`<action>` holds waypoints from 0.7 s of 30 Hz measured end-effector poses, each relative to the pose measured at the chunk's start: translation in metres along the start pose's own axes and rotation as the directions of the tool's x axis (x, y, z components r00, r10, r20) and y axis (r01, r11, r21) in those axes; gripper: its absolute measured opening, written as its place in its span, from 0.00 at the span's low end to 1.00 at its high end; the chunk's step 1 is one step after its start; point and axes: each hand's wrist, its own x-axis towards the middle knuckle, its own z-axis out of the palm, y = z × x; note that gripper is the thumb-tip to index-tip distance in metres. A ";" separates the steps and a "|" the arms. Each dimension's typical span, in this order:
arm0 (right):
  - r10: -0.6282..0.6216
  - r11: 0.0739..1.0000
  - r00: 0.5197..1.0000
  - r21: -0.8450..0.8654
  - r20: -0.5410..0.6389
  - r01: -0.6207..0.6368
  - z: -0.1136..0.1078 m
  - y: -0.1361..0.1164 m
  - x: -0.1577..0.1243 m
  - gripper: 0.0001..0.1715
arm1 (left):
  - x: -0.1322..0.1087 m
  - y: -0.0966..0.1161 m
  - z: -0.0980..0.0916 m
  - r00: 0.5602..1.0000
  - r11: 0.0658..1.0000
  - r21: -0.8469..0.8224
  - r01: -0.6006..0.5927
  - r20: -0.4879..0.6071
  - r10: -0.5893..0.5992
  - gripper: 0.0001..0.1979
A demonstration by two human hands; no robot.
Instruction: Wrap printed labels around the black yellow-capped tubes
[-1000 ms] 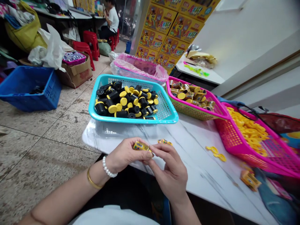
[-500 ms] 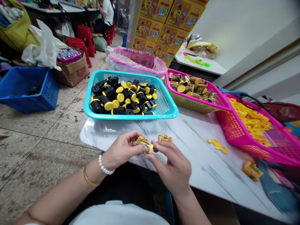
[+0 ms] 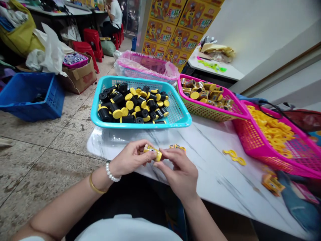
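Hovering over the near edge of the white marbled tabletop (image 3: 213, 174), just in front of the teal plastic mesh basket (image 3: 184, 122) heaped with black-and-yellow capped tubes (image 3: 130, 107). Clamped in the curled fingers of the left hand (image 3: 126, 162): a small yellow-wrapped tube with a yellow cap (image 3: 151, 152), lying crosswise, long axis left to right, cap end aimed straight at the right hand (image 3: 182, 175). Pinched narrow onto that cap end by the right fingertips, touching, with little printed yellow labels (image 3: 178, 147) lying just beyond the knuckles.
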 end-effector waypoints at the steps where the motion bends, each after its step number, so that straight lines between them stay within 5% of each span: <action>1: 0.090 0.995 0.996 0.049 -0.022 -0.089 0.003 0.000 -0.001 0.18 | 0.000 -0.002 0.001 0.999 1.000 0.014 -0.028 -0.030 0.028 0.22; 4: 0.341 0.919 0.940 0.200 0.030 -0.340 0.009 -0.002 -0.005 0.10 | -0.002 -0.004 0.003 0.996 0.992 0.097 -0.080 -0.040 0.085 0.18; 7: 0.427 0.842 0.887 0.280 0.175 -0.461 0.005 -0.005 -0.004 0.11 | -0.004 -0.002 0.000 0.998 0.995 0.096 -0.024 0.064 0.017 0.21; 11: 0.301 0.858 0.919 0.348 0.253 -0.377 -0.006 -0.006 0.003 0.23 | -0.003 0.003 -0.005 0.982 0.989 0.034 0.141 0.120 -0.144 0.27; 15: 0.240 0.849 0.926 0.400 0.292 -0.346 -0.007 -0.001 0.006 0.09 | 0.001 0.001 -0.008 0.978 0.982 -0.088 0.166 0.145 -0.152 0.31; 21: 0.320 0.803 0.923 0.456 0.215 -0.384 0.003 0.000 0.000 0.07 | 0.005 -0.001 -0.009 0.965 0.958 -0.135 0.253 0.111 -0.239 0.30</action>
